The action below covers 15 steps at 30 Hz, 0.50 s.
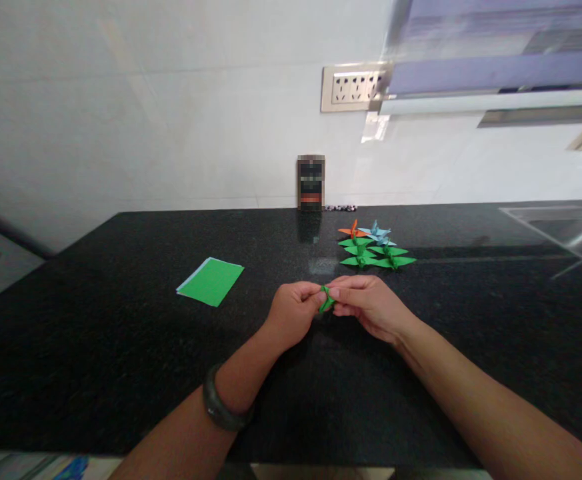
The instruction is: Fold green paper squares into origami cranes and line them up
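Observation:
A small folded piece of green paper point(327, 300) is pinched between both my hands just above the black countertop point(121, 333). My left hand point(293, 312) is closed on its left side, fingers curled, with a dark bangle on that wrist. My right hand point(368, 303) grips it from the right with thumb and fingers pressed together. Most of the paper is hidden by my fingers. Just beyond my hands lie several finished paper cranes point(375, 250): green ones, an orange one point(353, 231) and a light blue one point(377, 233).
A stack of green paper sheets point(211, 281) lies to the left of my hands. A small dark box point(311, 183) stands against the white wall. A wall socket strip point(353, 88) is above. A steel sink point(571, 230) is at the far right.

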{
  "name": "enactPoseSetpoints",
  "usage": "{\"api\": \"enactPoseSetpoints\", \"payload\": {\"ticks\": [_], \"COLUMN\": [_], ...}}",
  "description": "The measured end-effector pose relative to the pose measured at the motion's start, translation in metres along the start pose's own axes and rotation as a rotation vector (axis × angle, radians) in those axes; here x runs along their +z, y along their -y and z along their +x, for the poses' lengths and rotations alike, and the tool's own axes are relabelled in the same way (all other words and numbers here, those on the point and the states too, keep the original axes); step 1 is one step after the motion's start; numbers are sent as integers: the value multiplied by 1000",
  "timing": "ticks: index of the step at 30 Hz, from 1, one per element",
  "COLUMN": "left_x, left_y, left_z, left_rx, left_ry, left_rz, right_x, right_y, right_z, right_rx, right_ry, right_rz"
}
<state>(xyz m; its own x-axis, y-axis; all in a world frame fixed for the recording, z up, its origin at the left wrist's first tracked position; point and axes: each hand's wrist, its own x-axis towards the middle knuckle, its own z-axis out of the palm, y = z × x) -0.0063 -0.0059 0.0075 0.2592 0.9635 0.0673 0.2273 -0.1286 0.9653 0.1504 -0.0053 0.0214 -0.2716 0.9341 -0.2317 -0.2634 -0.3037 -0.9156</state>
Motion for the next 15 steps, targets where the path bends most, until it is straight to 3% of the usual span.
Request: {"api": "enactPoseSetpoints", "payload": {"ticks": [15], "left_x": [-1], "left_y": [0], "left_z": [0], "left_rx": [4], "left_ry": [41], "left_rz": [-51], "right_x": [1], "right_y": [0], "right_z": [-1], "right_rx": [-7], "right_ry": [-54], "right_rz": [-43]}}
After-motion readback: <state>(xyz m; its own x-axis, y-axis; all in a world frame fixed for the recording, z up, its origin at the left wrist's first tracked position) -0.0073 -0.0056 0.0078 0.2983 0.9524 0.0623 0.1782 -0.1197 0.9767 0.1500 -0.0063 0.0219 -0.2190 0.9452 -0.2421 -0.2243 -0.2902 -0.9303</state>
